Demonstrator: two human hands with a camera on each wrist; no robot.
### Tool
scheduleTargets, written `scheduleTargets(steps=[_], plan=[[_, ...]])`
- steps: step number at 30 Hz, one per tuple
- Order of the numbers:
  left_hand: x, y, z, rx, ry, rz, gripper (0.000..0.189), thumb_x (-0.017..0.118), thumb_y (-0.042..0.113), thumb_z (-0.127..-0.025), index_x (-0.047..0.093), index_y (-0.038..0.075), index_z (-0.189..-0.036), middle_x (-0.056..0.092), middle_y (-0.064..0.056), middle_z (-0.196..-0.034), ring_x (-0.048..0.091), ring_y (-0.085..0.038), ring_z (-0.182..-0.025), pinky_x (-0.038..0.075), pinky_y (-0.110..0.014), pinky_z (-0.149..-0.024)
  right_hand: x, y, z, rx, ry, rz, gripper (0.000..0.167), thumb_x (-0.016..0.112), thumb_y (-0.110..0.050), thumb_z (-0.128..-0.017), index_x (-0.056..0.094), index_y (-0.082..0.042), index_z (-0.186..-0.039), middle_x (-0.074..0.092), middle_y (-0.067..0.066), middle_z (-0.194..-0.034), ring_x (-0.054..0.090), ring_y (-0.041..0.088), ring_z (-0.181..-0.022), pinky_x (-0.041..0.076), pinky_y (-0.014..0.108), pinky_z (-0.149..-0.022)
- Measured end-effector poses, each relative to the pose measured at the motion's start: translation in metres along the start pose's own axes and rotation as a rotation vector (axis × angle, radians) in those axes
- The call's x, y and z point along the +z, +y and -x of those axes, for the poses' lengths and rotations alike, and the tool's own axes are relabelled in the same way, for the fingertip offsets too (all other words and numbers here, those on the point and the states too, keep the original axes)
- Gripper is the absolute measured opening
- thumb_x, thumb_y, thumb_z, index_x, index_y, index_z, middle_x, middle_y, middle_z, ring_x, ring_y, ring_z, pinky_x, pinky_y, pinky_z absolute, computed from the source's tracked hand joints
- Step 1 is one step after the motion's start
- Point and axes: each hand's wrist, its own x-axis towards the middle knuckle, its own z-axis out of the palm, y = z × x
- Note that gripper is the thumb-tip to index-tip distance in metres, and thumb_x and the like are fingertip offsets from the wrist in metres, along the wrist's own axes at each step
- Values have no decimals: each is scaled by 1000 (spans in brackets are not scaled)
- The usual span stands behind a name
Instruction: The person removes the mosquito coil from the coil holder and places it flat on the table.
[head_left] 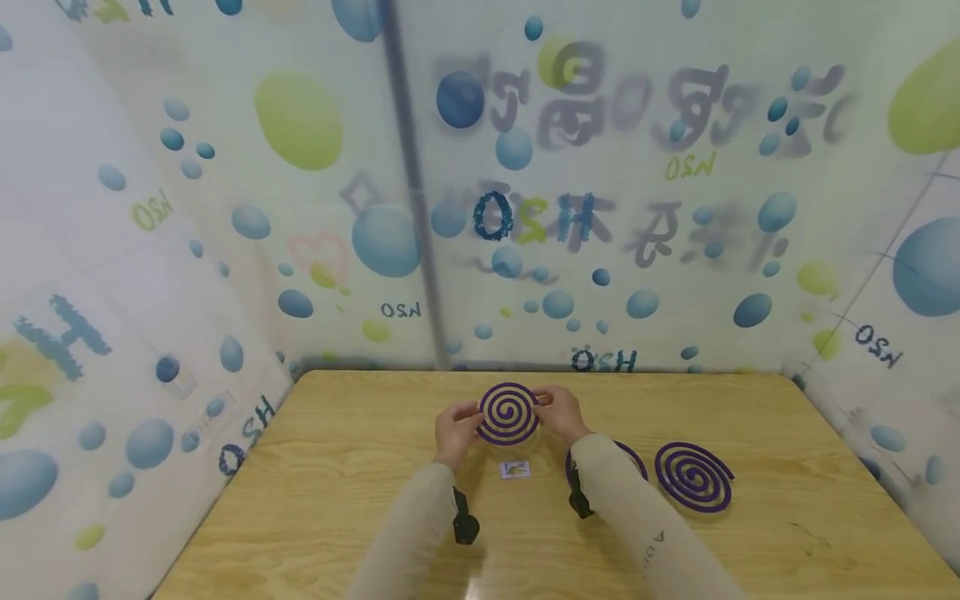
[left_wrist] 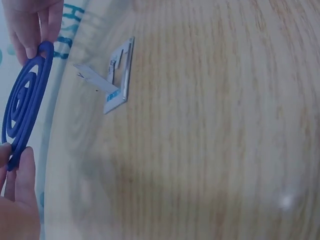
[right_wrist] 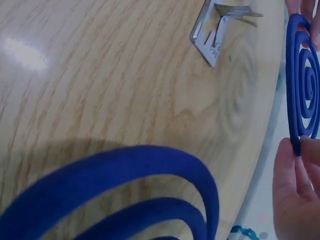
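Observation:
A dark purple-blue mosquito coil (head_left: 507, 411) is held up over the far middle of the table, its flat face toward the head camera. My left hand (head_left: 456, 435) pinches its left edge between thumb and fingers. On the opposite edge, my right hand (head_left: 562, 414) pinches it likewise. Just below the coil, a small flat metal coil stand (head_left: 515, 470) lies on the wood; the left wrist view shows its narrow tab (left_wrist: 95, 77) bent upward. The raised coil is apart from the stand.
A second coil (head_left: 636, 457) lies partly hidden under my right forearm. Farther right rests a third coil (head_left: 693, 477). The wooden table (head_left: 337, 467) meets a patterned wall (head_left: 660, 333) at its back edge, with more wall on both sides.

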Motion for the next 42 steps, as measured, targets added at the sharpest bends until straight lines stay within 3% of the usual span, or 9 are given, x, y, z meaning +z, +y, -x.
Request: scheduleTargets(steps=[10, 21, 35, 42], plan=[[1, -14, 2, 34, 75, 34, 36, 59, -15, -72, 51, -17, -107, 57, -30, -95, 59, -26, -78, 54, -32, -66, 7, 11, -1, 8, 22, 10, 25, 61, 5, -76, 59, 8, -101, 62, 22, -91, 59, 32, -85, 52, 34, -71], [4, -21, -1, 13, 156, 1, 29, 58, -15, -70, 59, -12, -99, 60, -24, -92, 60, -25, -78, 53, -28, -67, 14, 18, 0, 70, -6, 38, 28, 65, 2, -74, 59, 8, -101, 62, 21, -92, 58, 32, -87, 48, 39, -79], [-1, -32, -2, 18, 146, -89, 35, 55, -20, -65, 58, -13, -100, 60, -26, -92, 59, -33, -85, 51, -34, -75, 21, 21, 1, 161, -18, -34, 29, 65, 3, -71, 60, 7, -99, 63, 19, -90, 58, 30, -86, 47, 38, -81], [-3, -32, 0, -28, 116, -108, 35, 56, -20, -69, 58, -11, -103, 60, -25, -96, 59, -32, -88, 50, -33, -77, 25, 21, 2, 270, -20, -214, 31, 58, 7, -75, 57, 11, -105, 60, 23, -99, 56, 31, -93, 47, 35, -82]])
